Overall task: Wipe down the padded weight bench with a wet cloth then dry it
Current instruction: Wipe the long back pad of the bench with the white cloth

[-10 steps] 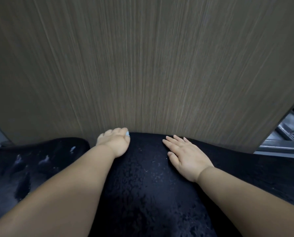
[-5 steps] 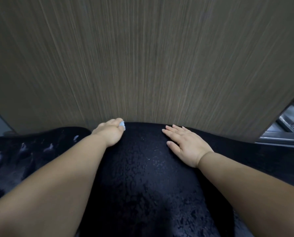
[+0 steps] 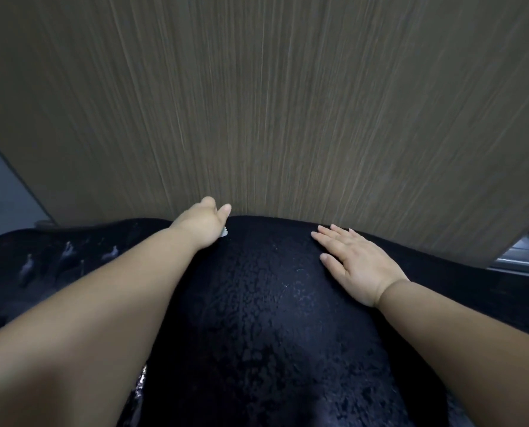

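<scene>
Wooden wall, left hand gripping cloth, right hand on bench

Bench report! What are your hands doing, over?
Left hand on pale cloth at far bench edge, grip hidden. Right hand flat on wet pad. Wood panel close behind.

Left grip clutches cloth on bench; right grip flat on it

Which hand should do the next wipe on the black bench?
Probably the left hand: pale cloth peeks from under it at the far edge of the bench. The right hand lies flat, empty, on the padding.
</scene>
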Available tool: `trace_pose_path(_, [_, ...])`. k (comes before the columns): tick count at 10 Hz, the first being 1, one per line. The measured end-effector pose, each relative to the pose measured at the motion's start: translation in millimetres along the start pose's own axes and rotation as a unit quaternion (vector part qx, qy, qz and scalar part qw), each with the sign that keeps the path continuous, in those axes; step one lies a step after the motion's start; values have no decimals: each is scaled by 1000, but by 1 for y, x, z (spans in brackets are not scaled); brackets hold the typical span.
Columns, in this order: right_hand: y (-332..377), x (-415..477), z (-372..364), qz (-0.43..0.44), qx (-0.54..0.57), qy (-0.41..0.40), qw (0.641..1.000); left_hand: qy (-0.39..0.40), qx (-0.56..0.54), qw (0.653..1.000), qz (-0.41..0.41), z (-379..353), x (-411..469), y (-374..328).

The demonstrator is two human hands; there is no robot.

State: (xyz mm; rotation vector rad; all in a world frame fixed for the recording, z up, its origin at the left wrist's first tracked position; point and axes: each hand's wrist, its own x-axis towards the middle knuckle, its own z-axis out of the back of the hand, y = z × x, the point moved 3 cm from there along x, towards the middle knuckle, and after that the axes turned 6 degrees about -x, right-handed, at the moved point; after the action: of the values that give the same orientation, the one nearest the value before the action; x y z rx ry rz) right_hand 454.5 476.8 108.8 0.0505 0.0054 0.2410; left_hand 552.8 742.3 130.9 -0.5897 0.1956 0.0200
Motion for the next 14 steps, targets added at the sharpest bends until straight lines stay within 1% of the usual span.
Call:
trace_pose_path(1, [0,0,0,-2,2,-2,1000,-34,-30,999,-11,-12,4,8])
trace_pose_path(3, [1,1,1,1,-1,-2,1000,-13,11,999,-29,-17,-3,18])
trace_pose_path(5, [2,1,1,3,-2,1,1000,-17,22,999,-39,-11,-49,27])
trace_pose_path(7, [0,1,0,2,-3,2,1000,6,56,997,-54,-13,-100,43])
trace_pose_path(8, [0,2,1,0,-7,2,1000,4,55,996,-71,-13,-116,50])
trace_pose_path(9, [-1,2,0,1,-8,0,1000,19,51,996,-68,-15,-118,51])
trace_pose_path(10, [-1,2,-1,1,-9,-2,1000,34,59,995,-74,-16,-107,49])
trace_pose_path(11, [-1,4,-2,2,-13,-4,1000,48,49,996,-63,-14,-86,42])
trace_pose_path(12, [-2,4,-2,1,-15,-4,1000,37,37,998,-43,-13,-72,34])
trace_pose_path(14, [2,3,1,-9,-26,11,1000,30,35,998,-40,-10,-86,33])
